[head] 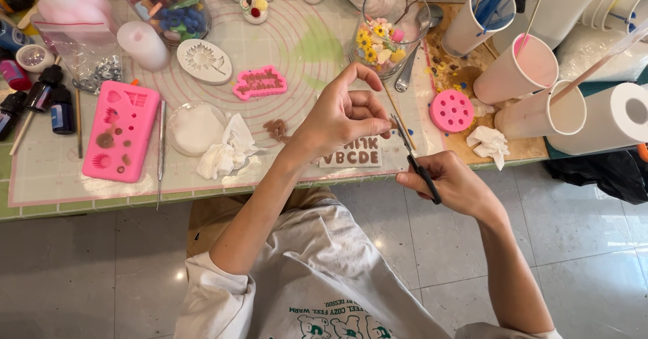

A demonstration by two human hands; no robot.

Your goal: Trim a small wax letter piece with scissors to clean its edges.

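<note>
Tweezers, black-handled, gripped in closed right hand, tips meeting a tiny piece pinched by left hand fingers, above white letter mould at table edge.

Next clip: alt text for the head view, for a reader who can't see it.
The right hand holds a thin black-handled tool whose tip meets the pinched fingers of the left hand, at the edge of a craft table crowded with a pink mould, paper cups and a glass jar of small flowers.
</note>
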